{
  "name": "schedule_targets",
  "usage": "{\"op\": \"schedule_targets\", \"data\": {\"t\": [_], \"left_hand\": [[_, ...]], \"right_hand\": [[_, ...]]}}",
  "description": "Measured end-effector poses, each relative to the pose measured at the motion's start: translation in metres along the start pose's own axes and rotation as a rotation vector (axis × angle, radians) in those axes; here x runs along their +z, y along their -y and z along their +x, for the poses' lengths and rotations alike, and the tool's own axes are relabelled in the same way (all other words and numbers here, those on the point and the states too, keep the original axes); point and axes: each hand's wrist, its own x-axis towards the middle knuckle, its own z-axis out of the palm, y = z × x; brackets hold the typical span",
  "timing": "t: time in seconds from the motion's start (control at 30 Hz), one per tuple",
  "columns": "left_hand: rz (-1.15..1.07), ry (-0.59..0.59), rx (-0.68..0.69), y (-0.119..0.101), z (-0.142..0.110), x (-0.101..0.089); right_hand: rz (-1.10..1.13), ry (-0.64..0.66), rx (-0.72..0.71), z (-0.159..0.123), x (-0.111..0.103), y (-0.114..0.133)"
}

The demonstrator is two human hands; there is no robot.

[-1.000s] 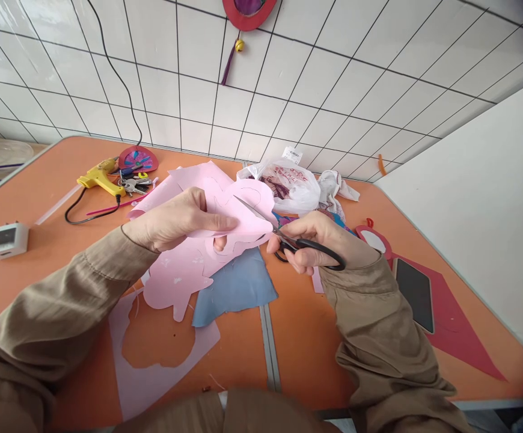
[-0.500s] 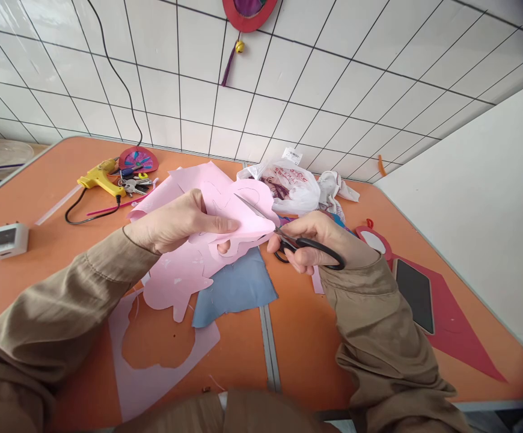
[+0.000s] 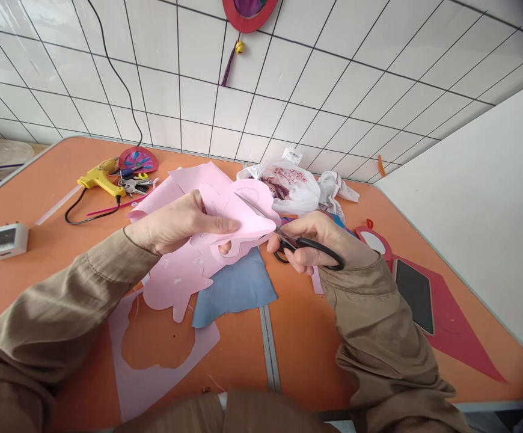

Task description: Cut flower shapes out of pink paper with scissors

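Nearest the person, a pink offcut (image 3: 144, 385) lies on the orange table (image 3: 306, 355), framing a large rounded opening. Beyond it rest a pink cut-out (image 3: 171, 285), its wavy edge already trimmed, and a blue cloth (image 3: 237, 291). Above these, the left hand (image 3: 175, 222) pinches a folded pink sheet (image 3: 255, 227), thumb on top and a fingertip beneath. The right hand (image 3: 318, 237) is closed around the black handles of the scissors (image 3: 320, 245), one blade lying over the sheet; how wide the blades part cannot be told. Cutting appears partly complete: some edges are curved and free, while drawn outlines remain uncut. Farther back stand a yellow glue gun (image 3: 97, 174), left, and a plastic bag (image 3: 304, 195), before the tiled wall (image 3: 333, 84).
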Motion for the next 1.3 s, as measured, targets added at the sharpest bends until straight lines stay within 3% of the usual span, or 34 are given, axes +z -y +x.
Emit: {"op": "schedule_targets", "data": {"t": [0.6, 0.8, 0.93, 1.3], "left_hand": [[-0.149, -0.019, 0.011, -0.001, 0.000, 0.007], [-0.149, -0.180, -0.015, 0.002, 0.001, 0.006], [-0.229, -0.224, -0.038, 0.002, 0.002, 0.010], [-0.265, -0.170, -0.050, -0.003, 0.001, 0.012]], "right_hand": [[0.041, 0.003, -0.060, 0.000, 0.002, -0.001], [0.038, 0.007, -0.072, 0.001, 0.001, -0.002], [0.045, 0.005, -0.092, 0.001, 0.001, -0.002], [0.053, 0.018, -0.122, 0.002, -0.001, -0.006]]}}
